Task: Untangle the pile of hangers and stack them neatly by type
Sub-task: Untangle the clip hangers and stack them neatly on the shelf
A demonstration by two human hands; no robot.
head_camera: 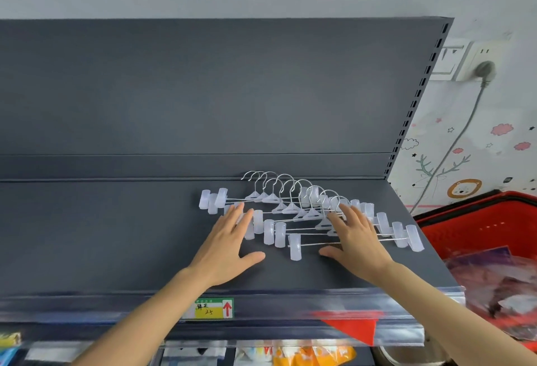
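The left hand [229, 237] lies flat with fingers spread on the left clips of the clip hangers [290, 208]. They are fanned in an overlapping row on the far right part of the grey shelf [116, 234]. The right hand [357, 237], also flat and spread, rests on their right bars. It seems the stacking step: next, push both ends together so that the hooks align.

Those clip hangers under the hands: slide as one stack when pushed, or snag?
Probably light: thin wire rods and clear plastic clips. Likely slide easily on the smooth shelf. The overlapping hooks may snag, so the hangers could drag one another unevenly.
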